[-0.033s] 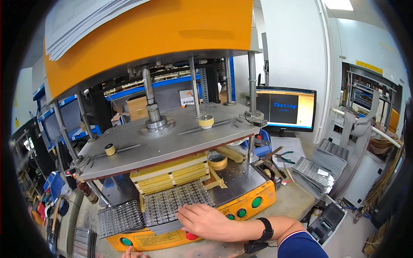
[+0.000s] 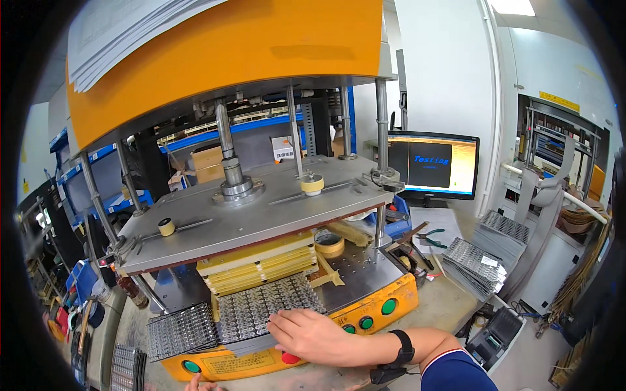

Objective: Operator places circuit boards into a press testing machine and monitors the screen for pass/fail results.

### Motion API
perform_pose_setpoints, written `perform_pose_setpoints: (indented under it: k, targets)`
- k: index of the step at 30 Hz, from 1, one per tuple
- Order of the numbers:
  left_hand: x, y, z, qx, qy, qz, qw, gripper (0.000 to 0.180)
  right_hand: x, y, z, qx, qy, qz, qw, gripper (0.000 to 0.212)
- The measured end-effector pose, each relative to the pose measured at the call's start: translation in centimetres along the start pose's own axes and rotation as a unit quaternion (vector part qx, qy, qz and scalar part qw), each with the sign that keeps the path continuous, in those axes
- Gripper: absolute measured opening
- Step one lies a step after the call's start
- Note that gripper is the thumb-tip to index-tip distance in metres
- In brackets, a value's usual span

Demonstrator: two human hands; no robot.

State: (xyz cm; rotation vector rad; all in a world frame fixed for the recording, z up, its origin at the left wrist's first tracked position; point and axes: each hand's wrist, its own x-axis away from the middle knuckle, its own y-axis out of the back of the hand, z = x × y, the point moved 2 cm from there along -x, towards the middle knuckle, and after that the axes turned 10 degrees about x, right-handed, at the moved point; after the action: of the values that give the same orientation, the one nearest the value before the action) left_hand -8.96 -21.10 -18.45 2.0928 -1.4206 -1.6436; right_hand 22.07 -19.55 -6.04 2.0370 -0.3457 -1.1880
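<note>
My right hand (image 2: 310, 333) lies back up across the near right corner of a stack of dark circuit board panels (image 2: 261, 306) with rows of small shiny pieces. Its fingers are stretched out over the top panel, and the thumb is out of sight. Only a few fingertips of my left hand (image 2: 203, 386) show at the lower edge, below a green button (image 2: 192, 367). Whether they hold anything is hidden. A second stack of similar panels (image 2: 182, 330) lies to the left. Behind the middle stack sits a layered yellow fixture (image 2: 257, 264), beneath the press plate (image 2: 261, 212).
The yellow press base (image 2: 385, 301) carries green buttons and a red button (image 2: 290, 358). Steel posts (image 2: 382, 124) rise at the plate's corners. Tape (image 2: 329, 244) lies beside the fixture. To the right are pliers (image 2: 432, 238), more panel stacks (image 2: 473, 266) and a monitor (image 2: 433, 166).
</note>
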Motion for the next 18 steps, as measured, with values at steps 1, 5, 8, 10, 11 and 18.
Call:
perform_pose_setpoints:
  k: [1,5,8,10,11,18]
  targets:
    - [0.1,0.0,0.1,-0.002,-0.002,-0.002,1.000,0.024,0.1,0.2,0.0,0.002,-0.001,0.000,1.000,0.043]
    - [0.1,-0.2,0.1,-0.006,0.002,0.001,1.000,0.022,0.0,0.0,-0.1,0.001,0.000,-0.014,1.000,0.045]
    - [0.0,0.4,-0.7,0.005,0.004,0.006,1.000,0.020,0.1,0.1,0.1,0.002,0.003,-0.029,1.000,0.046]
    - [0.0,0.5,-0.7,0.010,0.004,0.006,1.000,0.019,0.1,0.2,0.1,-0.001,0.003,-0.029,1.000,0.047]
    - [0.0,0.5,-0.7,0.015,0.005,0.007,1.000,0.018,0.1,0.2,0.1,-0.003,0.003,-0.027,1.000,0.047]
    - [-0.1,0.5,-0.8,0.018,0.008,0.003,1.000,0.020,0.1,0.4,0.1,-0.005,-0.001,0.000,1.000,0.044]
